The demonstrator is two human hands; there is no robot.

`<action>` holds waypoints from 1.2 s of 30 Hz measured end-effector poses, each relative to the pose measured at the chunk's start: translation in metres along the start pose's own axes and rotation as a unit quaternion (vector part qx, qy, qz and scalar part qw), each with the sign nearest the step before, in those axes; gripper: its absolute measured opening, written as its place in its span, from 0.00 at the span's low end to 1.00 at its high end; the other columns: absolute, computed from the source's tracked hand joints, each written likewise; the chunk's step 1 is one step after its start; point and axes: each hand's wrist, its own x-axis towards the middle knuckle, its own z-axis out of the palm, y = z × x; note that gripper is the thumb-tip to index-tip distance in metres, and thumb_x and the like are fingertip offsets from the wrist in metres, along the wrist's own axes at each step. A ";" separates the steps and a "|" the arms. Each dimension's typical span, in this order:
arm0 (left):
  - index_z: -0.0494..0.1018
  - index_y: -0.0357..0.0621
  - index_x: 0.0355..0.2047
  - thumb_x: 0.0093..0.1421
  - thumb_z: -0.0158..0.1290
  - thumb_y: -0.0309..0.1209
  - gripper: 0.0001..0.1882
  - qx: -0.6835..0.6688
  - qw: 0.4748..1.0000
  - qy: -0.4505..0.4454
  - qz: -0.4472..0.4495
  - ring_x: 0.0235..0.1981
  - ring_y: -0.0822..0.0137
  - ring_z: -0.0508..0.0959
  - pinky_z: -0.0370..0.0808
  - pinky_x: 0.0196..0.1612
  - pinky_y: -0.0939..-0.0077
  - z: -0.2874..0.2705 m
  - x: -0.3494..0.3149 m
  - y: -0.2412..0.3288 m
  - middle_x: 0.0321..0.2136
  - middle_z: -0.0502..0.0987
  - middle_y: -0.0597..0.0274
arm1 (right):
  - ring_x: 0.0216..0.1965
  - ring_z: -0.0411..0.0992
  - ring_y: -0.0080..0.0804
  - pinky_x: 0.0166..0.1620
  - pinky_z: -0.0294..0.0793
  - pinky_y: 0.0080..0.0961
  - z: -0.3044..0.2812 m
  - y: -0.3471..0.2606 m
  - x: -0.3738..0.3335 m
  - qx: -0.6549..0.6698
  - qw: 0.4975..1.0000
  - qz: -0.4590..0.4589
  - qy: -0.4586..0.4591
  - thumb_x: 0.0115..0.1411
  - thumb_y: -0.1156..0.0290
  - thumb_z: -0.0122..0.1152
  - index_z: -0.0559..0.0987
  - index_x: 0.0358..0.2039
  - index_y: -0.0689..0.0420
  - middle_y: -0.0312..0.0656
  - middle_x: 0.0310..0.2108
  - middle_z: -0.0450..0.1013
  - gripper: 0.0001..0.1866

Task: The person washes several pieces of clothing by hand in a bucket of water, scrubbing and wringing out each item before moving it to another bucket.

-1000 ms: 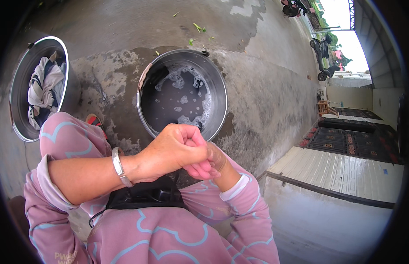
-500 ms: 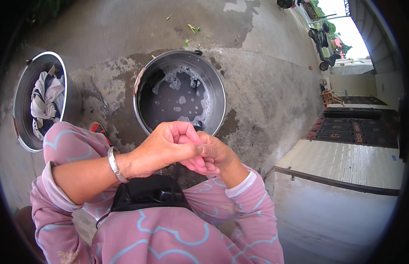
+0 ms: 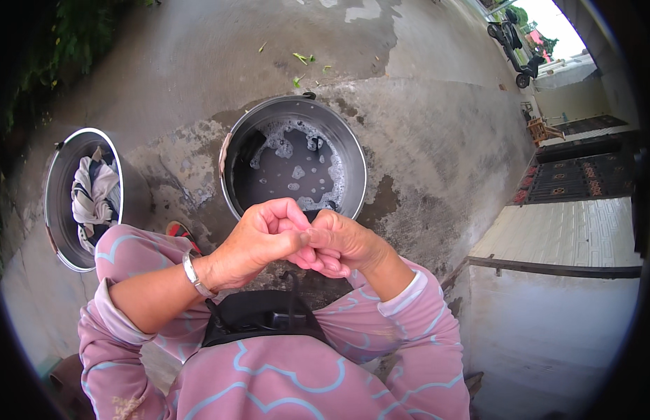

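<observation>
nearby, just before the soapy bucket (image 3: 353, 165), the left hand (image 3: 258, 238) and right hand (image 3: 356, 245) touch, fingers (image 3: 329, 264) curled and pressed together; i cannot tell whether they pinch anything. white foam (image 3: 284, 149) floats on the soapy bucket's grey water (image 3: 269, 185); left of it stands a second bucket (image 3: 134, 192) holding striped cloth (image 3: 92, 201); past the soapy bucket lie green leaf scraps (image 3: 302, 57); far to its right stands a dark scooter (image 3: 507, 36).

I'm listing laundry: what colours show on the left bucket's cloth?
The cloth is whitish and dark; head view.

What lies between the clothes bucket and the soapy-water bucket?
Patchy, damp concrete, with a red shoe at the near end, in the head view.
</observation>
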 end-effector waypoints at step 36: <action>0.66 0.39 0.38 0.59 0.49 0.27 0.08 -0.070 0.994 -0.083 0.003 0.35 0.67 0.78 0.77 0.39 0.77 -0.011 0.012 -0.003 0.32 0.76 0.57 | 0.11 0.67 0.17 0.13 0.65 0.11 0.021 -0.017 -0.019 -0.236 0.953 -0.096 0.164 0.59 0.60 0.54 0.77 0.22 0.63 0.36 0.13 0.69 0.18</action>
